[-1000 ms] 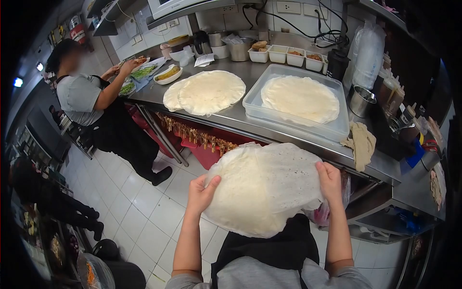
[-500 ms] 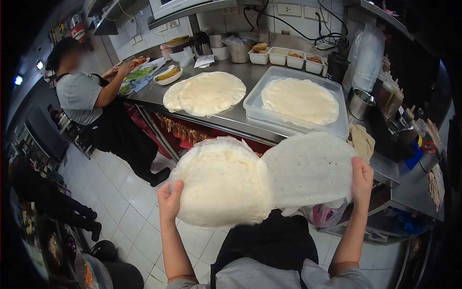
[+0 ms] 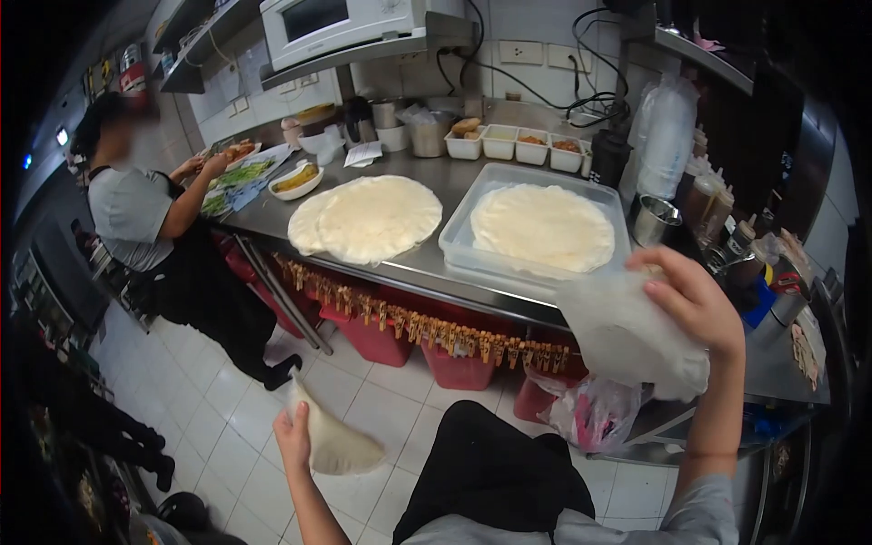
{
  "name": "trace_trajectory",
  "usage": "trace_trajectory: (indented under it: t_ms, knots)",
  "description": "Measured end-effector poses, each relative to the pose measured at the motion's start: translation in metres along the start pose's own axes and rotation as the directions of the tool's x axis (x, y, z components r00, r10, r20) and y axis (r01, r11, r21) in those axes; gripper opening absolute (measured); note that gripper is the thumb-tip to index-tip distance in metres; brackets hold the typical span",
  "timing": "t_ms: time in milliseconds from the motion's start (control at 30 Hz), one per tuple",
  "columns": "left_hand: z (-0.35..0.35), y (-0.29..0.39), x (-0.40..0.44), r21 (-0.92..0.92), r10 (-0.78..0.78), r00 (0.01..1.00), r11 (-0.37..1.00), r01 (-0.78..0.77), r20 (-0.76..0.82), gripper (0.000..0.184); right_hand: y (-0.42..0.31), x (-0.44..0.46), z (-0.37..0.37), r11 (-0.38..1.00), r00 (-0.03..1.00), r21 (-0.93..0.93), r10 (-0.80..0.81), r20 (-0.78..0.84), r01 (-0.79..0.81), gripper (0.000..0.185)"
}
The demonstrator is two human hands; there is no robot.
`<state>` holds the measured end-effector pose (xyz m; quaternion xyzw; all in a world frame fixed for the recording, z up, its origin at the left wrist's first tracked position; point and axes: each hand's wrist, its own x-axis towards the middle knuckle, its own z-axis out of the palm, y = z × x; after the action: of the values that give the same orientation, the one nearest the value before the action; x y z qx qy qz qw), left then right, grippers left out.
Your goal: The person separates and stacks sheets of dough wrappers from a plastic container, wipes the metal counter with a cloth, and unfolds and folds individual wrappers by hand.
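Observation:
Low on the left, my left hand (image 3: 292, 438) is closed on a round dough sheet (image 3: 338, 443), which hangs tilted and narrow; whether it is one sheet or several I cannot tell. My right hand (image 3: 698, 304), raised at the right, grips a thin, translucent dough sheet (image 3: 627, 338) that droops near the counter's front edge. Behind that sheet stands a clear plastic tub (image 3: 459, 250) with round dough sheets (image 3: 543, 227) in it. Left of the tub, more pale round sheets (image 3: 368, 218) lie overlapping on the steel counter.
White containers of food (image 3: 531, 150) and a metal pot (image 3: 430, 136) line the counter's back. Squeeze bottles (image 3: 713, 204) and a steel cup (image 3: 656, 218) stand at right. Clothespins (image 3: 436, 331) hang along the front above red bins (image 3: 459, 365). A co-worker (image 3: 136, 204) stands at left.
The two sheets, side by side before, are now apart. My left hand has gone down with its sheet, which has tilted edge-on; my right hand has risen, its sheet now hanging crumpled.

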<state>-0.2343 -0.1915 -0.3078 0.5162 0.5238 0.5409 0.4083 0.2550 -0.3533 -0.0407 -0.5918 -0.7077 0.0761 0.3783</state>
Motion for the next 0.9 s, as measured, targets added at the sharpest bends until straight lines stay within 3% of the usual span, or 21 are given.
trace_trajectory:
  t_ms: [33, 100, 167, 200, 233, 333, 467, 500, 567, 633, 767, 867, 900]
  knots:
    - [0.005, -0.006, -0.001, -0.002, -0.001, 1.0, 1.0, 0.001, -0.015, 0.025, -0.014, 0.017, 0.001, 0.999, 0.999, -0.013, -0.043, 0.012, 0.043, 0.021]
    - [0.019, -0.016, -0.005, -0.006, -0.003, 0.999, 1.0, 0.003, -0.05, 0.025, -0.035, 0.059, -0.007, 0.992, 0.983, -0.123, -0.005, 0.184, 0.028, 0.022]
    - [0.025, -0.021, -0.007, -0.036, -0.013, 1.0, 0.999, 0.013, -0.017, 0.024, -0.016, 0.109, -0.001, 0.967, 0.964, 0.002, -0.256, 0.071, 0.257, 0.021]
    - [0.028, -0.023, -0.007, -0.051, -0.018, 1.0, 0.999, 0.018, -0.001, 0.024, -0.015, 0.129, -0.002, 0.972, 0.972, 0.005, -0.234, -0.01, 0.234, 0.019]
    - [0.028, -0.019, -0.009, -0.041, -0.065, 0.998, 0.997, 0.065, 0.003, 0.024, -0.018, 0.145, -0.003, 0.987, 0.993, 0.123, -0.091, -0.075, 0.1, 0.02]
    - [0.025, -0.022, -0.012, -0.057, -0.052, 0.999, 0.997, 0.052, -0.002, 0.025, 0.024, 0.185, 0.001, 0.939, 0.974, 0.34, 0.026, -0.227, 0.054, 0.026]
    - [0.022, -0.034, -0.017, -0.12, -0.055, 0.998, 0.991, 0.058, 0.03, 0.027, 0.126, 0.19, 0.019, 0.855, 0.947, 0.461, 0.31, -0.083, -0.24, 0.036]
    - [0.02, -0.037, -0.018, -0.119, -0.057, 0.997, 0.991, 0.063, 0.05, 0.028, 0.138, 0.179, 0.021, 0.891, 0.936, 0.334, 0.346, -0.061, -0.307, 0.04]
    - [0.02, -0.042, -0.017, -0.122, -0.062, 0.995, 0.99, 0.071, 0.077, 0.028, 0.17, 0.162, 0.028, 0.853, 0.883, 0.274, 0.469, -0.033, -0.443, 0.05]
    - [0.022, -0.045, -0.016, -0.125, -0.071, 0.993, 0.989, 0.082, 0.094, 0.028, 0.182, 0.151, 0.023, 0.786, 0.784, 0.005, 0.616, 0.08, -0.618, 0.054]
    - [0.028, -0.043, -0.014, -0.082, -0.092, 0.992, 0.992, 0.1, 0.088, 0.025, 0.191, 0.146, 0.021, 0.823, 0.82, 0.002, 0.566, 0.086, -0.568, 0.054]
    - [0.039, -0.038, -0.014, -0.116, -0.095, 0.992, 0.988, 0.105, 0.089, 0.023, 0.157, 0.141, 0.015, 0.798, 0.795, 0.042, 0.593, 0.13, -0.602, 0.05]
    - [0.041, -0.037, -0.014, -0.113, -0.1, 0.99, 0.987, 0.111, 0.104, 0.023, 0.168, 0.141, 0.019, 0.821, 0.834, -0.247, 0.546, 0.078, -0.515, 0.048]
